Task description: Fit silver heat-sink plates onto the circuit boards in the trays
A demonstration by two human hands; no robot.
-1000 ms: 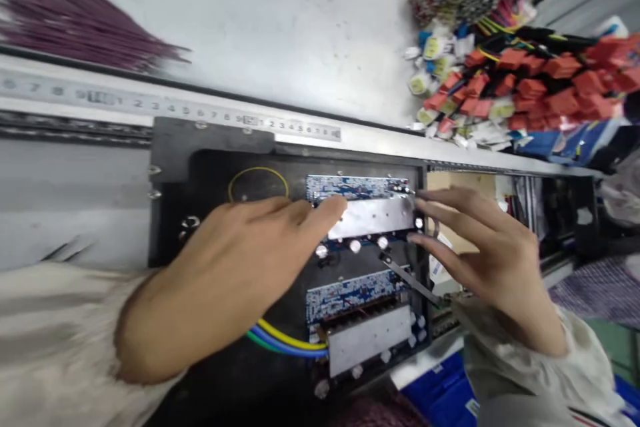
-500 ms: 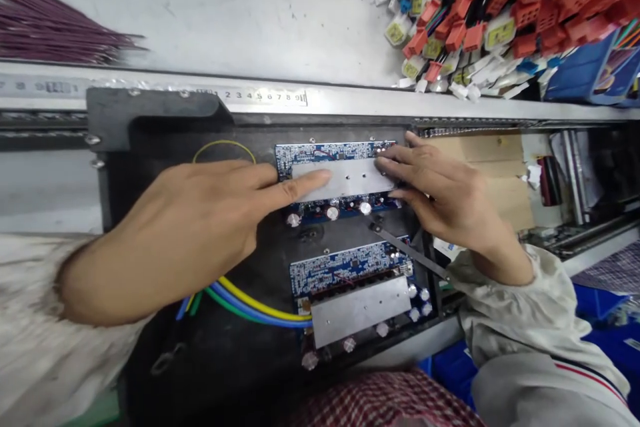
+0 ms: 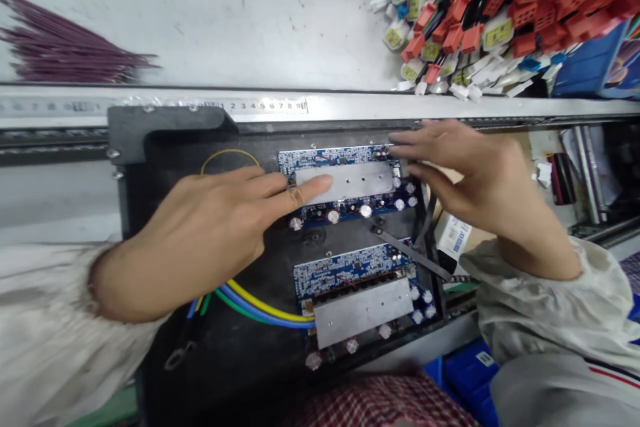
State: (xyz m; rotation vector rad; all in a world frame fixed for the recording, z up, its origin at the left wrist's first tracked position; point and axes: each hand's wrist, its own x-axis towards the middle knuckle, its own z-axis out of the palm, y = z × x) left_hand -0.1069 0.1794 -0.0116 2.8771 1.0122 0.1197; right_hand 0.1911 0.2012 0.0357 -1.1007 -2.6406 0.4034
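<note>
My left hand [image 3: 210, 233] lies over the left end of the upper blue circuit board [image 3: 345, 210], one finger stretched onto its silver metal plate [image 3: 355, 180] and the others bent at the board's edge. My right hand [image 3: 470, 173] hovers at the board's upper right corner, fingers and thumb apart, slightly blurred, with nothing clearly visible in it. A second circuit board [image 3: 345, 270] with a similar metal plate [image 3: 365, 313] lies below. Yellow, blue and green wires [image 3: 260, 310] run to its left end. Both boards sit on a black panel [image 3: 240, 360].
Behind the panel runs a metal rail with a ruler strip [image 3: 260, 106]. Purple wires [image 3: 70, 47] lie at back left; red and white connectors [image 3: 465, 20] are heaped at back right beside a blue bin [image 3: 587, 67]. A dark metal link [image 3: 413, 253] crosses between the boards.
My right hand has lifted off the upper board's right end and moved right, uncovering its capacitors. My left hand stays on the board. The view has shifted slightly.
</note>
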